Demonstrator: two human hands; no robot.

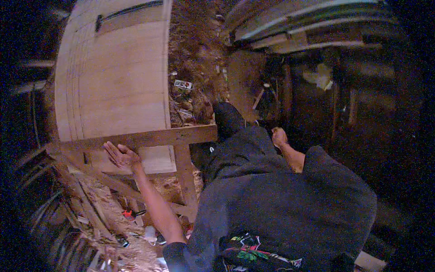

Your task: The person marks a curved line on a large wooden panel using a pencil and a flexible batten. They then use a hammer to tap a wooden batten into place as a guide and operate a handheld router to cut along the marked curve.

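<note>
My left hand [122, 156] lies with its fingers stretched out on a light wooden panel [113, 90], right beside a wooden crossbar [136, 138] that runs over the panel. Whether the fingertips also touch the bar is hard to tell. An upright wooden leg [185, 170] meets the bar at its right part. At my right side, my right hand [279, 136] is closed, its fingers curled next to my dark trousers; anything inside it is lost in the dark. Toward the panel's far end runs a long dark strip or slot [129, 14].
Wood shavings and litter cover the floor, with a small white box [183, 85] right of the panel. A red and black object [129, 214] lies below the frame at left. Stacked boards [312, 38] stand at the far right. Loose slats [90, 208] lean at left.
</note>
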